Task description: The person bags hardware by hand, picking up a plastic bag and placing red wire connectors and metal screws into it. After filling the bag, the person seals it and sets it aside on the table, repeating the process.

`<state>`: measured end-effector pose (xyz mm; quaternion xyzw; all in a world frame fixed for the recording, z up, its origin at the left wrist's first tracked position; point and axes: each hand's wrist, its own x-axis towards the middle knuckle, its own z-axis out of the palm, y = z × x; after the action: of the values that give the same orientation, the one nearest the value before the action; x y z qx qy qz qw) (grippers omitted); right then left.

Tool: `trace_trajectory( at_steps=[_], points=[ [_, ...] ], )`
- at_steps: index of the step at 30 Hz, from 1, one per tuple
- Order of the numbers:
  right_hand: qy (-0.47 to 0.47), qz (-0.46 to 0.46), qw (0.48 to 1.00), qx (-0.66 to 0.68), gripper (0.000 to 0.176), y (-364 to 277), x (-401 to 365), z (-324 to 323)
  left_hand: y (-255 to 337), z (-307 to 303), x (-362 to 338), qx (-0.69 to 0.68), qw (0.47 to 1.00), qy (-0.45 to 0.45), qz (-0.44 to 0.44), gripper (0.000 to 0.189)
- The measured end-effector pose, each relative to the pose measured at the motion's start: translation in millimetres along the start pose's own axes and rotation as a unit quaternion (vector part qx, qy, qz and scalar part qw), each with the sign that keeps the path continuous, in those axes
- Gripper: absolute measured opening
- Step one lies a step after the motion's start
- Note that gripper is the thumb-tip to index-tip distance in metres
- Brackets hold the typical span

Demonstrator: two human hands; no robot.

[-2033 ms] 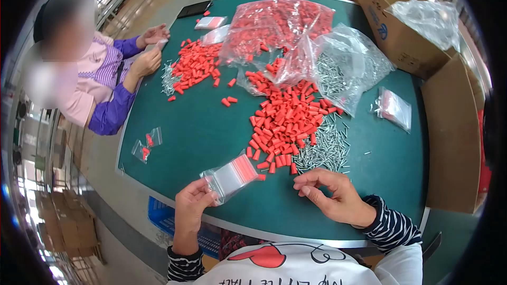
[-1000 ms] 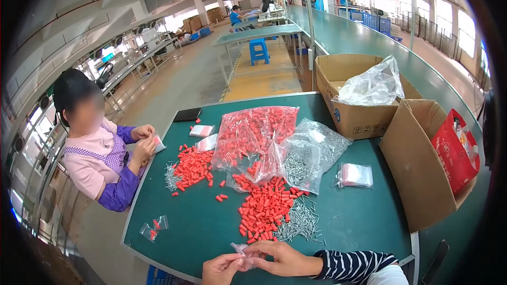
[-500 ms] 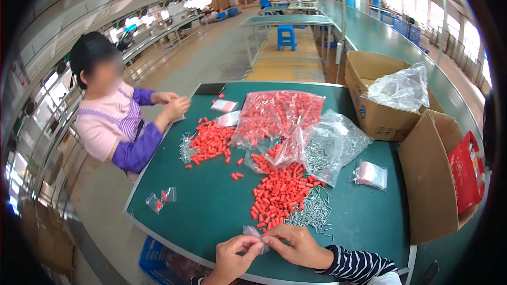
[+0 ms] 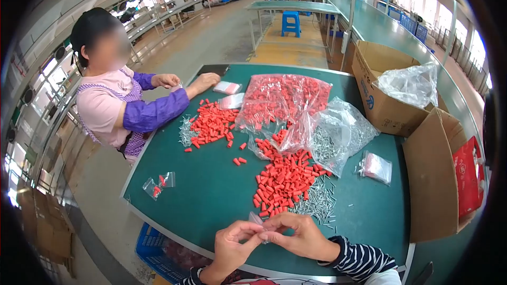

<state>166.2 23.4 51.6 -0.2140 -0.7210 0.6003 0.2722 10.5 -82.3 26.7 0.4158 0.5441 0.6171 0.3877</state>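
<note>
My left hand [image 4: 235,245] and my right hand [image 4: 298,235] meet near the table's front edge, fingertips pinched on one small clear bag [image 4: 255,218]. Whether the bag holds anything is hidden by the fingers. Just beyond my hands lies a heap of red plastic caps [image 4: 282,182], and beside it on the right a heap of silver screws [image 4: 318,201]. A large clear bag of red caps [image 4: 285,97] lies behind the heap. Next to it is a clear bag of screws [image 4: 338,134]. A stack of small clear bags [image 4: 376,168] rests at the right.
Across the green table [image 4: 195,200], a co-worker [image 4: 113,95] stands at the left beside a second pile of caps [image 4: 211,124]. Small filled bags [image 4: 159,185] lie at the left. Two cardboard boxes [image 4: 393,121] [image 4: 428,179] line the right side. A blue crate [image 4: 158,253] sits below the front edge.
My hands stay together on the small bag, with the fingers slightly shifted. The co-worker's one arm has reached out over the table towards the small bags. The view has tilted slightly.
</note>
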Motion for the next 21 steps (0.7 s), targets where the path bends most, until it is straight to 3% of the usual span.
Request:
trace_trajectory(
  at_steps=[3, 6, 10, 13, 19, 21],
  points=[
    [0.014, 0.023, 0.998, 0.057, 0.018, 1.9, 1.8, -0.3, 6.8, 3.6, 3.4, 0.085, 0.994, 0.019, 0.062, 0.020],
    [0.031, -0.014, 0.999, -0.018, 0.015, -2.7, 3.4, -1.2, 10.9, 4.9, 3.2, 0.082, 0.996, 0.008, 0.041, 0.022],
    [0.105, -0.206, 0.937, -0.261, 0.011, 1.5, 9.2, 8.2, 6.4, 6.7, 5.6, 0.005, 0.999, 0.042, 0.019, 0.018],
    [0.103, -0.251, 0.893, -0.359, 0.016, -1.2, 12.2, 9.7, 7.3, 8.1, 8.8, -0.009, 0.997, 0.055, 0.053, 0.014],
    [0.087, -0.255, 0.902, -0.338, 0.021, 2.6, 12.0, 15.6, 13.7, 8.6, 8.7, 0.078, 0.990, 0.087, 0.080, 0.020],
    [0.088, -0.271, 0.903, -0.322, 0.021, 2.6, 10.4, 19.6, 10.2, 1.1, 13.4, 0.157, 0.972, 0.141, 0.105, 0.020]
  ],
)
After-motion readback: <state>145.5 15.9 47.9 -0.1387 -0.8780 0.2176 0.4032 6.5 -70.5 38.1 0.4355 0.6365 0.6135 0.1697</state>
